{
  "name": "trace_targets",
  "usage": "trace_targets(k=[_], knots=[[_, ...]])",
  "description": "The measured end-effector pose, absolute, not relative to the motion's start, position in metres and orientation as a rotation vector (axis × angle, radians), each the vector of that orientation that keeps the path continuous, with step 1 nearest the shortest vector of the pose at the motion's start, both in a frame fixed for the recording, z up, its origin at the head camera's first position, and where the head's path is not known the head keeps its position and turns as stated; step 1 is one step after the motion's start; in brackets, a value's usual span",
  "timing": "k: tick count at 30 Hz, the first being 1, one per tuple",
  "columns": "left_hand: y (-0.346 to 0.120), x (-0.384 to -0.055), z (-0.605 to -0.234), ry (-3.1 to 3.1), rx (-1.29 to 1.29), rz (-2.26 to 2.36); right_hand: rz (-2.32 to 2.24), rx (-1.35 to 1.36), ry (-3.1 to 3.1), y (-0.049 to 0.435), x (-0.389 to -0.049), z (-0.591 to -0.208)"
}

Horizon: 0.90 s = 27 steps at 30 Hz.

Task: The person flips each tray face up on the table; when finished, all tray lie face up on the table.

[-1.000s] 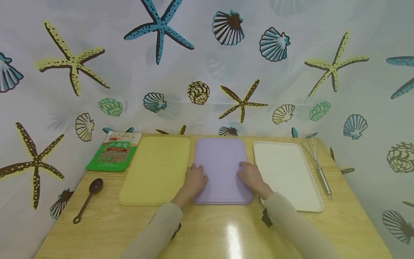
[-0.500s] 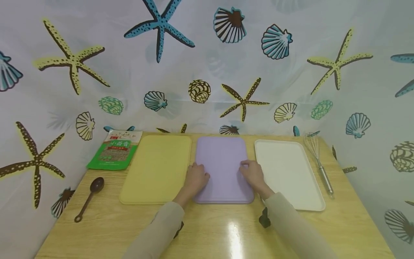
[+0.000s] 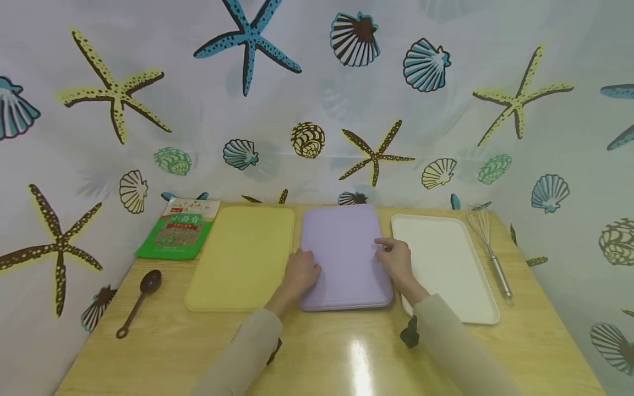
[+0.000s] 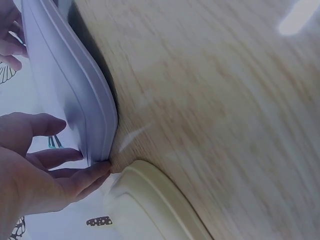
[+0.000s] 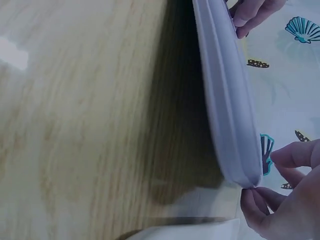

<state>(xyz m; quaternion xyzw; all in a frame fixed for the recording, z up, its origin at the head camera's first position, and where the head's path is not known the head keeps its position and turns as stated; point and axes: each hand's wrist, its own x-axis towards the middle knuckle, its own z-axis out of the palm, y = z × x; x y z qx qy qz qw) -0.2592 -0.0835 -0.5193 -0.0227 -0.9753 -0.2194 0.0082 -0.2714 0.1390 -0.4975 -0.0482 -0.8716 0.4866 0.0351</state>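
A light purple tray [image 3: 342,258] lies between the two hands in the head view, its right side raised. In the right wrist view a wide dark shadow runs along the wood below the grooved edge of the purple tray [image 5: 225,95]. My left hand [image 3: 301,272] grips the left edge; in the left wrist view, the fingertips of my left hand [image 4: 45,170] are at the rim, thumb over the tray's face. My right hand [image 3: 396,258] holds the right edge, with the fingertips of my right hand [image 5: 285,195] at the tray's corner and the thumb spread away.
A yellow tray [image 3: 240,258] lies close on the left, a white tray [image 3: 446,264] close on the right. Farther left are a green seasoning packet [image 3: 175,234] and a brown spoon [image 3: 143,297]. A whisk [image 3: 492,253] lies at far right. Patterned cloth [image 3: 277,110] hangs behind.
The purple tray's right side has risen off the table. My right hand has moved up and slightly right with that edge; my left hand stays at the left edge.
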Motion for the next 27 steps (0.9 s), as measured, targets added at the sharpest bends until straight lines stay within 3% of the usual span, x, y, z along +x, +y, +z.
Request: trace_targets(k=[27], knots=[[-0.101,-0.258,-0.507,-3.088,-0.071,-1.07,1.85,-0.042,-2.701,0.162,-0.287,-0.446]])
